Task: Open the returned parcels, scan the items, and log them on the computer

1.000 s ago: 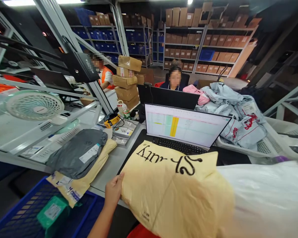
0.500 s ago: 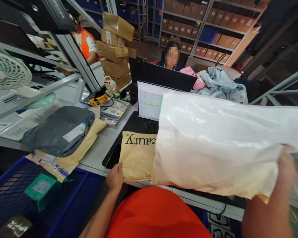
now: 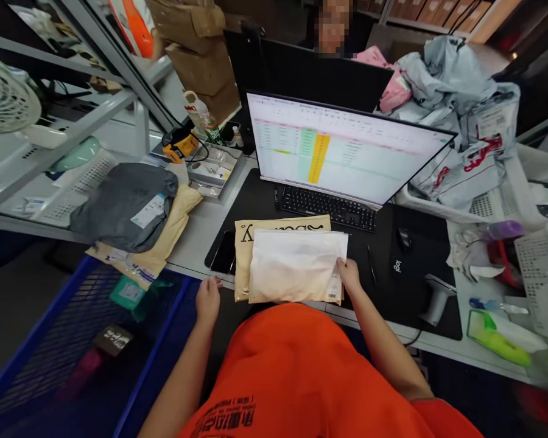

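Note:
My right hand [image 3: 348, 275] is closed on the right edge of a white plastic mailer bag [image 3: 296, 266], which has a small barcode label in its lower right corner. The mailer lies over a tan mailer bag [image 3: 243, 261] with black lettering, hiding most of it, at the desk's front edge. To the left of both bags is my left hand [image 3: 209, 299], its fingers loosely bent and apart, holding nothing. A dark phone [image 3: 223, 252] rests on the black desk mat between that hand and the monitor.
Behind the bags stand a keyboard [image 3: 327, 207] and a monitor [image 3: 342, 152]. A mouse [image 3: 404, 239] and a barcode scanner [image 3: 437, 299] are at right. Left, a grey parcel [image 3: 119, 207] overhangs a blue crate [image 3: 132, 389]. Another person [image 3: 331, 27] is behind the monitor.
The white mailer has come down from in front of the camera onto the tan one, still in my right hand. My left hand has let go of the tan mailer. The view has tilted down.

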Demonstrator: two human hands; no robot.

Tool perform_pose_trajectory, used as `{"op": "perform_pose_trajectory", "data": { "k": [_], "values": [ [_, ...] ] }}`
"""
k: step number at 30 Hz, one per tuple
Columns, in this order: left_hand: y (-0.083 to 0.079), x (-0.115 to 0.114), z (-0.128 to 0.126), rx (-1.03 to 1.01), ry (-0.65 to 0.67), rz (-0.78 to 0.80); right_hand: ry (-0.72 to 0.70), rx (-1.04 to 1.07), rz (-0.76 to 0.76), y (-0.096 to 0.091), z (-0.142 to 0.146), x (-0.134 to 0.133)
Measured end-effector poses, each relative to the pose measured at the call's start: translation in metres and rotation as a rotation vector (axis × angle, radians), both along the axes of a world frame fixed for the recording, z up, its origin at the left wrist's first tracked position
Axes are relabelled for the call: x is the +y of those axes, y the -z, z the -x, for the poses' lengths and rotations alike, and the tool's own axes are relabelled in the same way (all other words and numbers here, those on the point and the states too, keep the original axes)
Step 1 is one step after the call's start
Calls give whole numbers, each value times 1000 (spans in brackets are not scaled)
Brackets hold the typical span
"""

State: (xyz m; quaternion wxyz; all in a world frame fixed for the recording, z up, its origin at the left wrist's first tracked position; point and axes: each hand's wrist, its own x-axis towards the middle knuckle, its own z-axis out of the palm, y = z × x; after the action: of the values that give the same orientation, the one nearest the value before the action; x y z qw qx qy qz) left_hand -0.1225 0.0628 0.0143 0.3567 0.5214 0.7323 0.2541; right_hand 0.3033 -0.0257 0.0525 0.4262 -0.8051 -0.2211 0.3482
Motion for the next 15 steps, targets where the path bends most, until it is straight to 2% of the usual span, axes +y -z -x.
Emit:
{"op": "perform_pose_trajectory", "data": {
  "k": [2,4,7,9,12,13,15],
  "values": [
    [-3,-2,-14,-45,74,0,-2,-67,-30,-7,-10,-2],
    [0,-2,-40,-95,147,2,-40,-82,-72,-15,-11,5],
    [8,5,-81,-137,195,-2,-139,-15,-137,-22,4,33],
    [12,14,-99,-137,180,-8,-184,31,-163,-22,15,56],
    [10,29,-103,-111,111,-11,-194,35,-155,-24,9,74],
    [8,33,-101,-94,85,-15,-184,15,-143,-26,0,72],
    [0,39,-92,-47,46,-33,-130,-55,-109,-32,-27,50]
  ]
}}
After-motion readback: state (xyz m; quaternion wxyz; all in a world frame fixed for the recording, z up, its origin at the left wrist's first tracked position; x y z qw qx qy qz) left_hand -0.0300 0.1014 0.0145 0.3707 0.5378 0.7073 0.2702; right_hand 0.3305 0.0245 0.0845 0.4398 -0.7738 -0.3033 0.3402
